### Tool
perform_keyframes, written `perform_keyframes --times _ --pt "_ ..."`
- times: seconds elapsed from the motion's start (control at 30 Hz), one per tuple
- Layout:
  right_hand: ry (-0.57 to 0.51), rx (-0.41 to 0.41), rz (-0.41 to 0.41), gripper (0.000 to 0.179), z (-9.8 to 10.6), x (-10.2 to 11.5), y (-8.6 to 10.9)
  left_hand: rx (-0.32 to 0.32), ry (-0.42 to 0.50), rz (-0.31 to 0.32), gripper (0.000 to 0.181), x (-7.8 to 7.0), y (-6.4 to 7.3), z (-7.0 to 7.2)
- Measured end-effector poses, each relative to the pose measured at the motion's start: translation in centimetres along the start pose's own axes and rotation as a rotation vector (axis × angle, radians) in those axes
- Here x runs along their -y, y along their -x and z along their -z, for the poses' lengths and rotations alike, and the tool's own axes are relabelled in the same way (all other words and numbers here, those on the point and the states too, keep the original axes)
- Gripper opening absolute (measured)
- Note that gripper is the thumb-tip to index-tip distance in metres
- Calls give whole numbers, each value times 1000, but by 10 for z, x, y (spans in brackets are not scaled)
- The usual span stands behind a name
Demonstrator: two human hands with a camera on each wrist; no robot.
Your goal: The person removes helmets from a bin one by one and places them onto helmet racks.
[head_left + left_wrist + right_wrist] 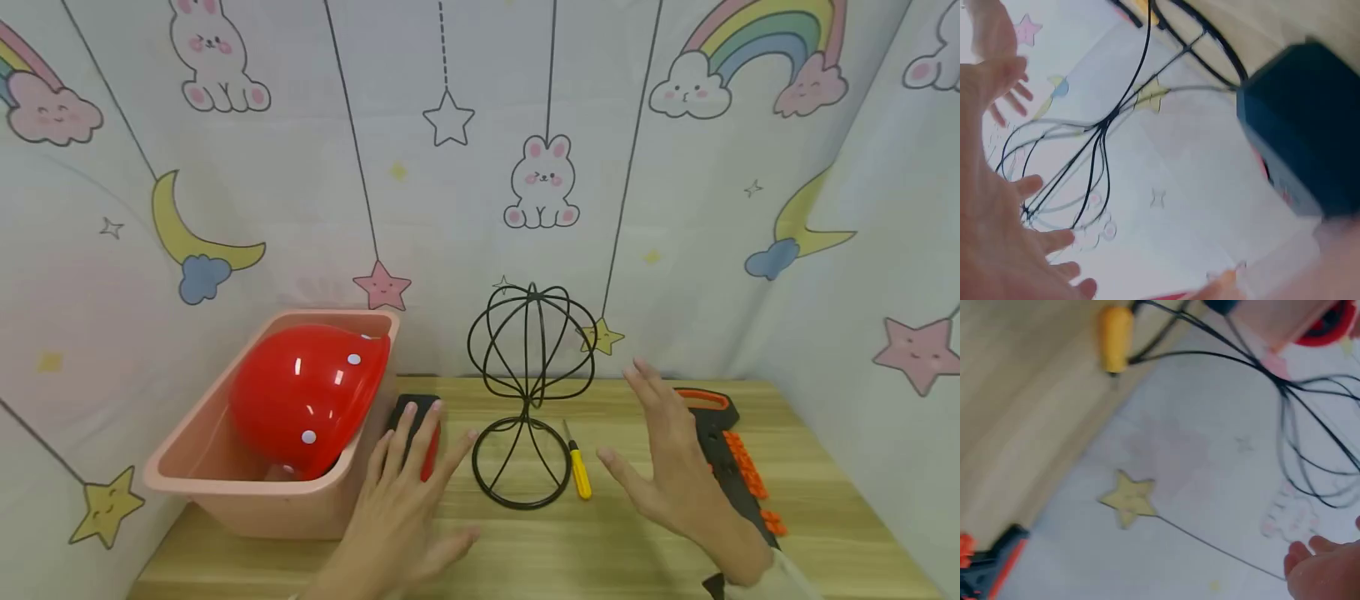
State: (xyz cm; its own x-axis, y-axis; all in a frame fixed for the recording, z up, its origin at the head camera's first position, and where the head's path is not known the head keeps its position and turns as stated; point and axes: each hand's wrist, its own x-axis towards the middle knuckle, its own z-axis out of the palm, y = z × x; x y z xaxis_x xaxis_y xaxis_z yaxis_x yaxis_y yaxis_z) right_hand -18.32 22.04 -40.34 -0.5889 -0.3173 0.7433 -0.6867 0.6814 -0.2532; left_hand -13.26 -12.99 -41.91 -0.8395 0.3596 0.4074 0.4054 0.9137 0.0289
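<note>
Both hands hover over the table with fingers spread, holding nothing. My left hand (405,500) is beside the pink bin (262,512), its fingers overlapping a black and red block-shaped object (417,403) in the head view. Between the hands stands a black wire stand (527,400), with a globe-like cage on a round base. My right hand (675,462) is raised to the right of the stand, thumb toward it. A yellow-handled screwdriver (581,477) lies beside the base. Inside the bin sits a shiny red helmet (300,392) with white dots.
At the right of the wooden table (847,508) lies a black strip-like item (731,467) with an orange-trimmed handle and orange pieces, partly behind my right hand. A patterned curtain (465,208) hangs around the back and sides.
</note>
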Motion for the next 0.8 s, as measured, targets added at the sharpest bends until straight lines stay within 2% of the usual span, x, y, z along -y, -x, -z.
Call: perform_keyframes --times 0.1,0.2,0.33,0.47,0.57,0.7,0.8 --pt "-76 -106 83 89 10 13 -22 -71 28 2 118 7 5 14" --pt "-120 -204 180 86 16 31 -47 -161 18 61 117 22 11 27" --pt "-224 -242 265 81 15 62 -75 -288 19 159 114 51 20 40" --pt "-347 -184 301 74 2 92 -97 -364 30 250 109 84 31 48" --pt "-415 -113 271 74 -12 110 -109 -385 37 319 109 105 41 51" --pt "-471 34 182 72 -33 129 -119 -376 55 433 105 129 56 51" --pt "-519 189 100 68 -52 139 -124 -326 68 547 98 141 66 50"
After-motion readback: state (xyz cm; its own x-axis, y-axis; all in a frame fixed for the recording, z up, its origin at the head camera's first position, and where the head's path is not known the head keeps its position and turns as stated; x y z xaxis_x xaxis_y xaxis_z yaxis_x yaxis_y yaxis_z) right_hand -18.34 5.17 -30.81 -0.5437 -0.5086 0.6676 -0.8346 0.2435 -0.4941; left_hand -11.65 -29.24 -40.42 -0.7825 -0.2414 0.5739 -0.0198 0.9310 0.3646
